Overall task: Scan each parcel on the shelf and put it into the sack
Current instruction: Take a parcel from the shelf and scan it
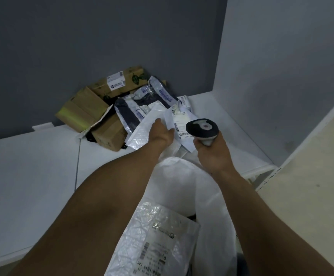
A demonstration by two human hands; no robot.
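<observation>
A heap of parcels lies in the back corner of the white shelf (pixel 32 162): brown cardboard boxes (pixel 110 134), dark plastic mailers (pixel 130 114) and white mailers. My left hand (pixel 161 133) reaches into the heap and grips the edge of a white mailer with a barcode label (pixel 179 121). My right hand (pixel 214 154) grips a handheld scanner (pixel 202 127) whose head points at that label. The white sack (pixel 184 188) gapes open below my arms, with a bubble-wrap parcel (pixel 158 242) inside it.
Grey walls (pixel 82 46) close the shelf at the back and on the right (pixel 281 76). A white bubble mailer (pixel 140 134) lies under my left hand. The shelf's front right corner (pixel 269 170) meets a pale floor (pixel 311 196).
</observation>
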